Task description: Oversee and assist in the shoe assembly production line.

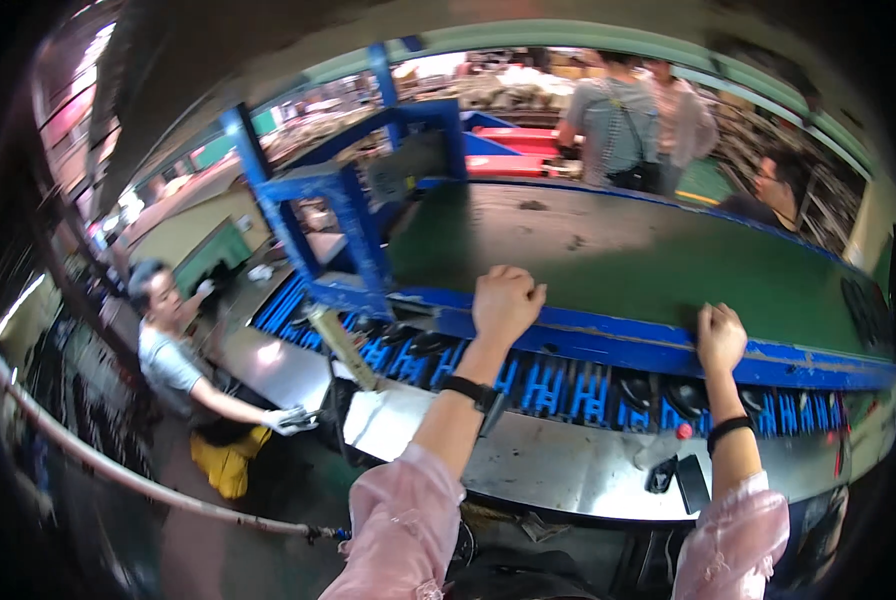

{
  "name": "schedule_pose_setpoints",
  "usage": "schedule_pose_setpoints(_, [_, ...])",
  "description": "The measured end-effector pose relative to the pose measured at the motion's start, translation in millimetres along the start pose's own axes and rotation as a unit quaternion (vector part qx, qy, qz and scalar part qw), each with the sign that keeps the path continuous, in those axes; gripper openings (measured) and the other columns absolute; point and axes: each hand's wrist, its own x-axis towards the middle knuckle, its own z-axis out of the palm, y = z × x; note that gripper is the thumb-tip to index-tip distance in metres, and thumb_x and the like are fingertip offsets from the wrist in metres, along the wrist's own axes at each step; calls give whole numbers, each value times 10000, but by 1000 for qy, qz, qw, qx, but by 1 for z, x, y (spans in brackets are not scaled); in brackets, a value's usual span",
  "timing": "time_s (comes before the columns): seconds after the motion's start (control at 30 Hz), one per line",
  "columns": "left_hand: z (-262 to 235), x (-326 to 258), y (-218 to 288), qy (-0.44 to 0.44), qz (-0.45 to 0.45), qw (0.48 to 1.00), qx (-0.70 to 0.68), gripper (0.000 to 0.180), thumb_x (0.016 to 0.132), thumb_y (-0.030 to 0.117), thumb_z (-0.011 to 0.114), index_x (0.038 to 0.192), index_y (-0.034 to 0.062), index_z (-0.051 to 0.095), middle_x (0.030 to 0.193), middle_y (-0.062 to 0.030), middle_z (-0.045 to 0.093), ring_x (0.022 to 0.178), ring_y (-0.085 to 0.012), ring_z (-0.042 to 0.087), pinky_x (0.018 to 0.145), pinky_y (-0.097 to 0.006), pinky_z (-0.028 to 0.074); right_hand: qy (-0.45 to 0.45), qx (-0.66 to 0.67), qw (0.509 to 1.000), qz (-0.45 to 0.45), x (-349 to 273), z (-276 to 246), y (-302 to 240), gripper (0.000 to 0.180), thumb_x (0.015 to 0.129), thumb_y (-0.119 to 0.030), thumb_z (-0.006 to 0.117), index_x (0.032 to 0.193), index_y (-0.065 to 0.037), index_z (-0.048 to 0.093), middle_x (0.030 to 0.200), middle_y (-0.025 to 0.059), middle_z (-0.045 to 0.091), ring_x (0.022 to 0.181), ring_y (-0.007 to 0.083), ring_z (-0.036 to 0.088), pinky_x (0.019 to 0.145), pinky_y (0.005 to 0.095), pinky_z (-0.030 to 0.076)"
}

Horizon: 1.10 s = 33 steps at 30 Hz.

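A green conveyor belt (pixel 628 270) with a worn blue side rail (pixel 608 334) runs across in front of me. My left hand (pixel 508 303) is closed at this rail, its fingers curled over toward the belt. Farther right, my right hand (pixel 720 338) is curled the same way over the rail. The fingertips of both hands are partly hidden, and I see no loose thing in either one. Below the rail, a lower line of blue slatted holders (pixel 578 395) carries several black, rounded pieces (pixel 684 397).
A shiny metal ledge (pixel 538 468) lies nearer to me, with a red-capped clear bottle (pixel 660 450) and a dark phone-like slab (pixel 692 484). At left, a gloved co-worker (pixel 173 345) handles something dark. Other people (pixel 613 120) stand beyond the belt. A blue frame (pixel 353 220) rises at the belt's left end.
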Motion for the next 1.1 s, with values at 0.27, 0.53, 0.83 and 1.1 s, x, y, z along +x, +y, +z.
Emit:
schedule_pose_setpoints(0.27, [5, -4, -2, 55, -12, 998, -19, 228, 801, 256, 721, 674, 71, 680, 874, -42, 693, 994, -254, 606, 855, -432, 465, -15, -12, 999, -26, 3, 13, 16, 334, 934, -176, 600, 655, 7, 583, 715, 124, 577, 718, 331, 576, 669, 450, 479])
schedule_pose_setpoints(0.53, [2, -5, -4, 39, -30, 999, 2, 226, 819, 267, 690, 696, 77, 688, 897, -38, 686, 1016, -244, 596, 857, -428, 465, -17, 33, 998, -48, 2, 22, 16, 327, 971, -190, 572, 723, 17, 619, 759, 134, 600, 736, 332, 589, 679, 444, 479])
schedule_pose_setpoints(0.83, [0, -4, 10, 27, -41, 999, -16, 182, 759, 252, 685, 730, 74, 711, 870, -54, 662, 997, -244, 582, 867, -408, 453, -47, 6, 998, -39, 3, 33, 66, 365, 1034, -257, 498, 932, 52, 664, 916, 212, 638, 885, 407, 616, 789, 471, 495])
schedule_pose_setpoints(1.1, [4, -7, 8, 9, -60, 998, -8, 183, 772, 253, 681, 760, 76, 730, 888, -57, 648, 1022, -244, 549, 905, -393, 438, -111, -47, 992, -44, 8, 36, 73, 380, 1042, -271, 471, 934, 54, 636, 929, 212, 620, 897, 402, 590, 793, 481, 474])
